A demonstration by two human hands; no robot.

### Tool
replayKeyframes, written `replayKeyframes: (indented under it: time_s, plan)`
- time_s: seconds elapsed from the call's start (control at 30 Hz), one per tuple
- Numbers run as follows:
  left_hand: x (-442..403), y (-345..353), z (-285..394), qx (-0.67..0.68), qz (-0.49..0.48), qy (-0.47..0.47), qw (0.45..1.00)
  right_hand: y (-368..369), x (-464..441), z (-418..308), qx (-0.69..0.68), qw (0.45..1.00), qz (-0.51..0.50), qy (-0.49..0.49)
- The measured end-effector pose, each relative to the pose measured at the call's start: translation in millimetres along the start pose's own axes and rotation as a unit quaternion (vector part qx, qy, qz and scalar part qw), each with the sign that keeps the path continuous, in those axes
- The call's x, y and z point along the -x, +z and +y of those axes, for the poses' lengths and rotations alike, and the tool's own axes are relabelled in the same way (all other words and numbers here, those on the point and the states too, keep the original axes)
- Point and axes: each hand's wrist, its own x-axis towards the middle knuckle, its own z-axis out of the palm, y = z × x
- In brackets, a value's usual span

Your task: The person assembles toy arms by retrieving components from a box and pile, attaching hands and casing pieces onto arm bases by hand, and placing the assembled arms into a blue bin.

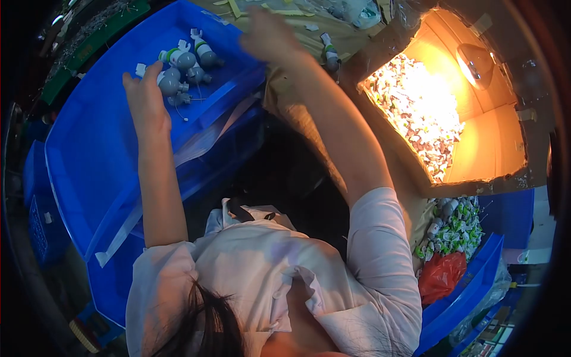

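Note:
My left hand (147, 101) reaches over a large blue tray (89, 160), thumb and fingers apart around the end of a small grey-and-white toy figure (171, 84). That figure lies partly behind my thumb, against several similar toy figures (184, 60) with green bands; thin wires stick out below them. My right hand (267, 37) is raised by the tray's upper right corner, smeared by motion. Whether it holds anything does not show. A single toy figure (331, 53) lies to its right on the brown work surface (357, 44).
An open cardboard box (493, 143) at right holds a heap of small white parts (410, 107) under a bright lamp (476, 65). Below it are green-and-white pieces (455, 229), a red plastic bag (443, 276) and a blue bin (476, 282). Clear plastic (363, 13) lies at the top.

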Motion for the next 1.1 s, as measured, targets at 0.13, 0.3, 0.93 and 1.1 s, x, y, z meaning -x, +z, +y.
replayKeyframes:
  time_s: [0.13, 0.3, 0.93, 1.1]
  plan:
    - [19.1, 7.4, -3.5, -0.118, -0.029, 0.102, 0.987, 3.6, -10.4, 98.5, 0.281, 0.938, -0.034, 0.200]
    - [44.8, 19.2, -11.3, -0.106, -0.104, 0.250, 0.957, 28.4, -1.6, 149.8, 0.228, 0.948, -0.048, 0.215]
    - [162.1, 45.1, -36.7, 0.143, -0.545, 0.145, 0.814, -8.3, 79.6, 22.1, 0.008, 0.970, 0.168, -0.178]
    - [192.4, 68.7, -56.1, 0.149, -0.629, 0.075, 0.759, -85.9, 235.0, 99.9, -0.030, 0.969, 0.237, -0.064]
